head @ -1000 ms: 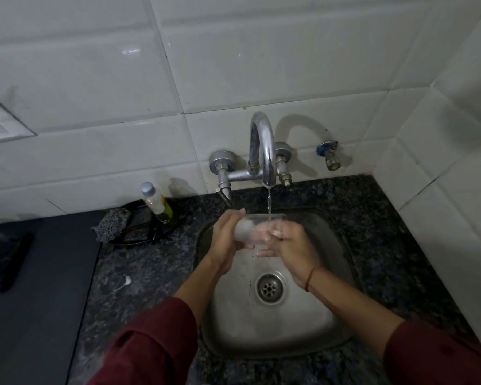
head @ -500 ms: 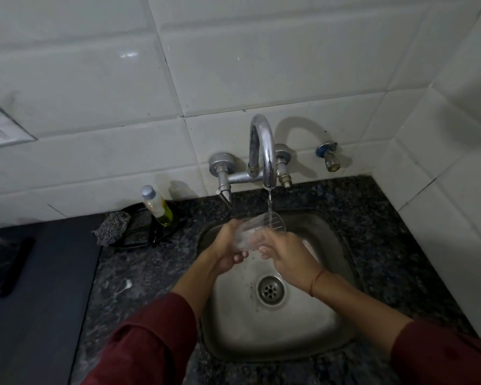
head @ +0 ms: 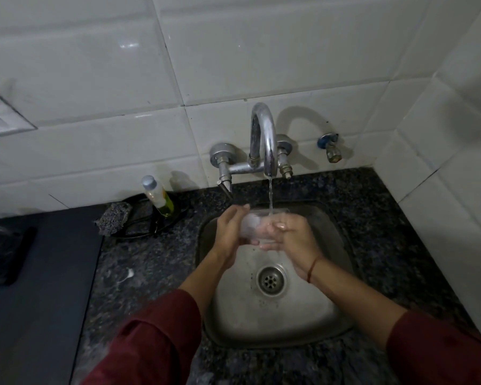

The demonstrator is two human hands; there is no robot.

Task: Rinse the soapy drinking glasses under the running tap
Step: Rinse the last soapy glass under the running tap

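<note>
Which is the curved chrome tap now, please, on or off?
On: water streams from the curved chrome tap onto the clear drinking glass.

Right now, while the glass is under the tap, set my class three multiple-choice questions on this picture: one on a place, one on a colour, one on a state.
1. Where does the small bottle stand? A) left of the tap B) right of the tap C) on a shelf
2. What colour are the sleeves? A) white B) dark red C) blue
3. What state is the tap in? A) shut off B) running C) removed
Answers: 1 A, it stands on the counter left of the tap. 2 B, both sleeves are dark red. 3 B, a stream falls onto the glass that the left hand and right hand hold.
</note>
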